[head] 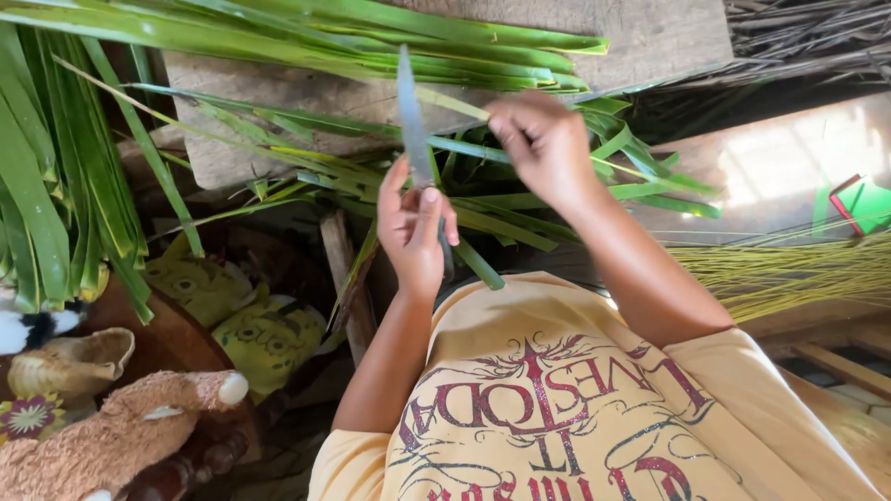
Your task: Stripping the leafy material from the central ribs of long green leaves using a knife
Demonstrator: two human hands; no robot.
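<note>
Green dominates the head view: long, narrow palm leaves [306, 37] lie in a loose bundle across a weathered grey wooden board [650, 37], and more of them hang down along the left edge. The left hand [415, 232] is closed around the handle of a slim grey metal knife [409, 116], whose blade points up and away from the body, over the board. The right hand [546, 144] is pinched shut on a pale green leaf strip [450, 102] that runs leftward from the fingers and meets the blade. Cut leaf pieces lie crossed just under both hands.

The person wears a pale yellow shirt with dark red print [566, 408], filling the lower middle. To the right, a heap of thin yellowish leaf ribs [780, 269] rests on a brown wooden surface [789, 167] lit by a patch of daylight, with a small green and red object [858, 204] near the edge. Dark dry sticks [807, 37] pile up at the top right. At the lower left sit a brown plush toy [111, 436], a woven straw-coloured shoe-shaped piece [70, 366] and yellow printed cloth [251, 334], over a dim floor.
</note>
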